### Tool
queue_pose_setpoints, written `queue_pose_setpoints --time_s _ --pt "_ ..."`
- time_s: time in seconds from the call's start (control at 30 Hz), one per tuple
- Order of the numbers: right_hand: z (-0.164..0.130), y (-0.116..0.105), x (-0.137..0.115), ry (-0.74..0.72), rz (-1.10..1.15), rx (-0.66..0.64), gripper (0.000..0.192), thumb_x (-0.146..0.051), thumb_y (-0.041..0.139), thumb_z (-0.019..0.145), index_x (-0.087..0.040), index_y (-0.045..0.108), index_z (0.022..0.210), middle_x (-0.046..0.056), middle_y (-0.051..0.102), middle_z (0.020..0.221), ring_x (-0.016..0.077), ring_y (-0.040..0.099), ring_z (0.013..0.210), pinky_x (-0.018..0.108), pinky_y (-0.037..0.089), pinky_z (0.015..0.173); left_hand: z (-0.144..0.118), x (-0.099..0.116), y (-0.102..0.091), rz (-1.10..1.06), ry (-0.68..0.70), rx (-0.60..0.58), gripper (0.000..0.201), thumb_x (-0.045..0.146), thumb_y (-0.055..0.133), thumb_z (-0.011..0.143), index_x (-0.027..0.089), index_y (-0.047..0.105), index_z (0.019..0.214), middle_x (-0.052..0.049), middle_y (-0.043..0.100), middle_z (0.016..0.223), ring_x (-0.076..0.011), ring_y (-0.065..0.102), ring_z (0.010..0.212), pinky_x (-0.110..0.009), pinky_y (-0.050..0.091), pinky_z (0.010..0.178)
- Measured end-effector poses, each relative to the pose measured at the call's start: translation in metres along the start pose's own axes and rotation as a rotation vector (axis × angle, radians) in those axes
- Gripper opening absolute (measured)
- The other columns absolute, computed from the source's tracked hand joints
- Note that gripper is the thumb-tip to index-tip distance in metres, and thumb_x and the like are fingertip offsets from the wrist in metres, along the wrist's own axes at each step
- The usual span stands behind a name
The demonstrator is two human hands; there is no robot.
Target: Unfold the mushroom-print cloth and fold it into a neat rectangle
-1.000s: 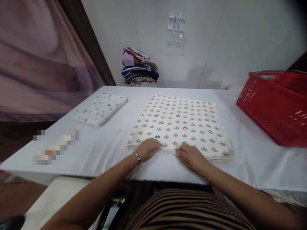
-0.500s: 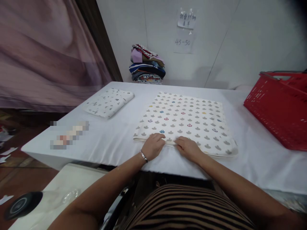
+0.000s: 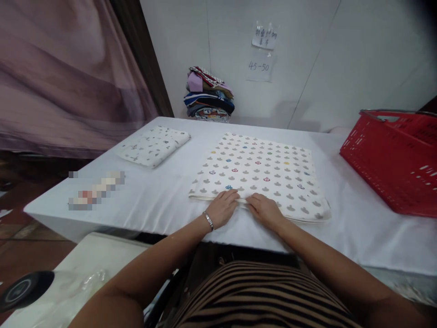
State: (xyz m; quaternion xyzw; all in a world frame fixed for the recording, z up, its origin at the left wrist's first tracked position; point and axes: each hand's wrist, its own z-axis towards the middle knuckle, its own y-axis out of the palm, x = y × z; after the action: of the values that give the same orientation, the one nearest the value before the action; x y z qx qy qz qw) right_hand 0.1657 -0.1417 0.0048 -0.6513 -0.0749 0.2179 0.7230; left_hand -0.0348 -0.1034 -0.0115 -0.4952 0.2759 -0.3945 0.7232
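Note:
A folded white cloth (image 3: 262, 171) printed with grey and a few coloured motifs lies flat on the table in front of me. My left hand (image 3: 223, 207) grips its near edge a little left of the middle, fingers on top; a metal bracelet circles that wrist. Close beside it, my right hand (image 3: 264, 209) pinches the same edge between thumb and fingers. Layers show along the near fold. The parts of the edge under my fingers are hidden.
A second folded patterned cloth (image 3: 153, 148) lies on the white-covered table (image 3: 164, 191) to the left, behind a blurred-out item (image 3: 97, 190). At the right stands a red plastic basket (image 3: 392, 164). A pile of folded fabrics (image 3: 210, 95) rises beyond the far edge by the wall.
Both hands stay on the near edge and sit slightly closer together. The whole view has shifted a little, showing more of the red basket.

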Motion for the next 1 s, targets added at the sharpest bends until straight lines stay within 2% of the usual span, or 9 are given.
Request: queue_pose_setpoints --time_s 0.1,0.2,0.43,0.53,0.63,0.77,0.9,1.0 --pt "-0.004 0.005 -0.004 -0.045 -0.063 0.051 0.026 -0.025 0.036 0.093 -0.018 0.06 0.1 0.006 0.059 0.089 0.017 0.05 0.081 0.027 0.035 0.065 -0.011 0.003 -0.004 -0.03 -0.018 0.045 0.024 0.009 0.037 0.086 0.014 0.059 0.093 -0.009 0.053 0.121 -0.0238 0.033 0.127 -0.041 0.034 0.099" --pt "-0.007 0.011 -0.006 -0.122 -0.117 0.068 0.026 -0.021 0.035 0.094 -0.019 0.06 0.1 0.006 0.06 0.09 0.0183 0.049 0.081 0.029 0.036 0.068 -0.016 0.006 -0.007 -0.076 -0.071 0.07 0.024 0.009 0.036 0.086 0.015 0.058 0.091 -0.01 0.052 0.122 -0.0238 0.036 0.124 -0.043 0.034 0.098" --pt "-0.013 0.015 -0.007 -0.187 -0.104 0.131 0.025 -0.019 0.039 0.09 -0.015 0.056 0.108 0.009 0.059 0.095 0.0198 0.048 0.084 0.031 0.037 0.073 -0.011 0.007 -0.007 -0.162 -0.171 0.086 0.019 0.01 0.039 0.085 0.018 0.056 0.087 -0.006 0.061 0.101 -0.0185 0.051 0.103 -0.041 0.033 0.096" --pt "-0.015 0.015 -0.008 -0.199 -0.108 0.151 0.03 -0.024 0.043 0.089 -0.012 0.053 0.115 0.011 0.058 0.1 0.0214 0.048 0.088 0.033 0.038 0.075 -0.01 0.008 -0.008 -0.178 -0.203 0.084 0.018 0.011 0.039 0.085 0.018 0.056 0.087 -0.005 0.062 0.099 -0.0179 0.052 0.101 -0.041 0.031 0.097" --pt "-0.015 0.016 -0.007 -0.186 -0.143 0.154 0.027 -0.02 0.04 0.091 -0.013 0.054 0.113 0.009 0.059 0.096 0.0203 0.049 0.085 0.032 0.038 0.074 -0.009 0.008 -0.01 -0.19 -0.222 0.077 0.017 0.013 0.04 0.085 0.019 0.056 0.088 -0.004 0.063 0.098 -0.0173 0.053 0.1 -0.04 0.031 0.096" --pt "-0.013 0.017 -0.006 -0.163 -0.161 0.118 0.025 -0.015 0.04 0.091 -0.015 0.057 0.109 0.008 0.061 0.094 0.0196 0.05 0.084 0.031 0.038 0.073 -0.008 0.008 -0.009 -0.194 -0.242 0.059 0.017 0.014 0.04 0.086 0.019 0.056 0.086 -0.003 0.064 0.091 -0.0164 0.055 0.091 -0.039 0.032 0.094" --pt "-0.011 0.013 -0.006 -0.128 -0.148 0.008 0.028 -0.015 0.038 0.091 -0.017 0.055 0.113 0.009 0.061 0.101 0.0199 0.051 0.088 0.031 0.039 0.075 -0.004 0.007 -0.002 -0.145 -0.289 0.001 0.019 0.014 0.038 0.087 0.017 0.056 0.086 -0.003 0.064 0.083 -0.0177 0.056 0.082 -0.039 0.036 0.088" --pt "-0.011 0.012 -0.005 -0.121 -0.117 -0.028 0.029 -0.016 0.037 0.091 -0.017 0.054 0.115 0.009 0.06 0.105 0.0204 0.051 0.091 0.032 0.039 0.077 -0.004 0.007 0.0 -0.099 -0.268 -0.03 0.019 0.012 0.041 0.086 0.015 0.056 0.097 -0.005 0.064 0.086 -0.0193 0.055 0.085 -0.037 0.038 0.085"
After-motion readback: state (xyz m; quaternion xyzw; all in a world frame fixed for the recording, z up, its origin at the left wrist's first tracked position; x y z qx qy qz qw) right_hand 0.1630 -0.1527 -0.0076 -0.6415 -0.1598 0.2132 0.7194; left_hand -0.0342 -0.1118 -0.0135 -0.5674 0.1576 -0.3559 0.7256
